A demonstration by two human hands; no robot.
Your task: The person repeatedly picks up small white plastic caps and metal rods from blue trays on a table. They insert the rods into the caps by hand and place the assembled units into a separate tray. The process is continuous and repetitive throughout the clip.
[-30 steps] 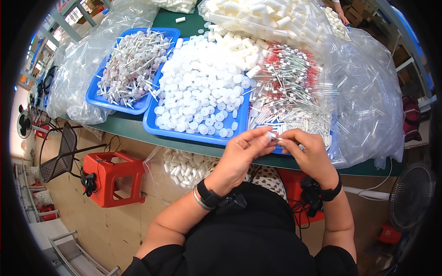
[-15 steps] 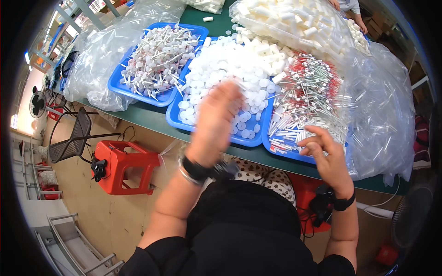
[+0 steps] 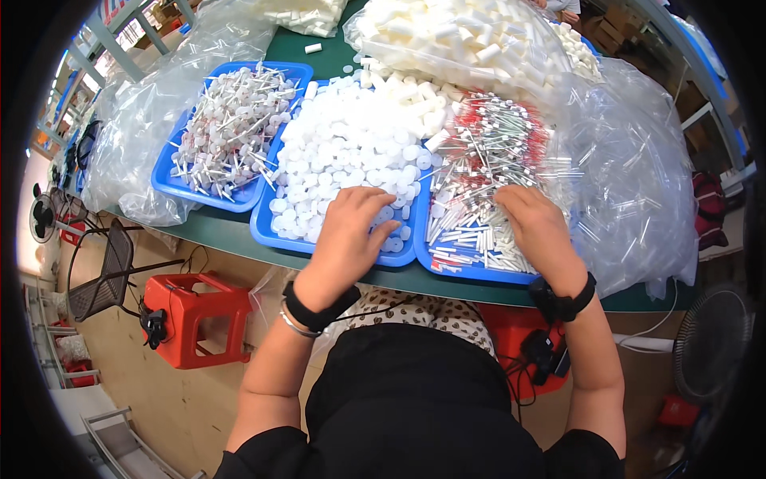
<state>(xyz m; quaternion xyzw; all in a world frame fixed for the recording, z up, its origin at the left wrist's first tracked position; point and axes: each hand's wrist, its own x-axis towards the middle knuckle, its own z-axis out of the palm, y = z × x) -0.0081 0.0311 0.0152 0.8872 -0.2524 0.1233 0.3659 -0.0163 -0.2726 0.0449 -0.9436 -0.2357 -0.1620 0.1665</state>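
My left hand (image 3: 349, 235) is over the near side of the middle blue tray (image 3: 275, 239), which is heaped with translucent white plastic discs (image 3: 319, 172). Its thumb and index finger are spread apart, with nothing visible between them. My right hand (image 3: 542, 231) reaches into the right blue tray (image 3: 479, 274). That tray holds thin metal pins with red and white ends (image 3: 499, 136) and short white sticks (image 3: 479, 239). The right fingertips are drawn together among the pins; what they hold, if anything, is hidden.
At the left, a blue tray (image 3: 163, 182) holds assembled disc-and-stick pieces (image 3: 231, 128). Behind lies a large bag of white foam cylinders (image 3: 471, 40). Clear plastic bags (image 3: 630, 184) flank the trays. A red stool (image 3: 195, 319) and a fan (image 3: 712, 343) stand beside the table.
The left hand, blurred and raised earlier, has come down to the discs with its thumb spread. The right hand has moved up and away into the pins. The whole view has shifted slightly.
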